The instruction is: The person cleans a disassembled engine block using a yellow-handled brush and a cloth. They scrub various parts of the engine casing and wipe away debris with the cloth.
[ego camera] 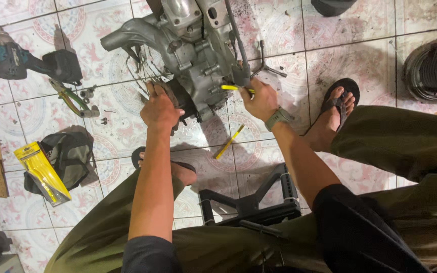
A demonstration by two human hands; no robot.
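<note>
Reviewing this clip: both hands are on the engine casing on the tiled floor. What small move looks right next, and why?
Probably keep the left hand braced against the lower edge of the engine casing while the right hand works the yellow-handled tool at its side. The casing sits loose on the tiled floor with nothing visibly clamping it, so it could shift under force.

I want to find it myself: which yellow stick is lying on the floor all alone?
Start at the big grey engine on the tiled floor. Look just below it, between the person's left hand and right hand. The loose stick lies slanted on a tile, thin and yellow; unlike the yellow tool in the right hand, nothing touches it.
</note>
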